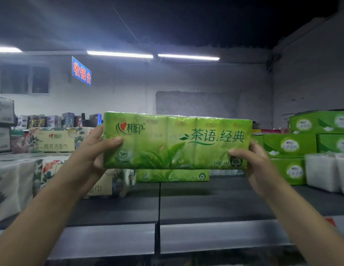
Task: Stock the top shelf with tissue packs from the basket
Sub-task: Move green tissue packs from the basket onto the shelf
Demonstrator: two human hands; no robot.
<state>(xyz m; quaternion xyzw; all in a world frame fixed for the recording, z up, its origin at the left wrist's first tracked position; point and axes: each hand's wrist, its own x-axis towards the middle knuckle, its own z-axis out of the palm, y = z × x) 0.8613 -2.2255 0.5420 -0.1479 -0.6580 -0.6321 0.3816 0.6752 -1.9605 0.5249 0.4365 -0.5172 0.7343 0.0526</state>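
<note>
Green plastic-wrapped tissue multi-pack [177,141] is held up between both hands, long axis left-right and printed face toward the camera. Left hand [90,154] grips its left end, right hand [257,166] its right end, thumbs on the front. Dark top shelf [205,198] is below and ahead of the hands. Matching green pack [173,175] lies there, just beyond the held one. Neither hand is nearer. Basket not in view.

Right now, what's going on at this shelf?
A person is holding a green tissue pack by its two ends, left hand on one and right hand on the other, raised above the top shelf. It is not set down yet. A matching pack lies on the shelf behind it, with floral packs to the left and green boxes to the right.
</note>
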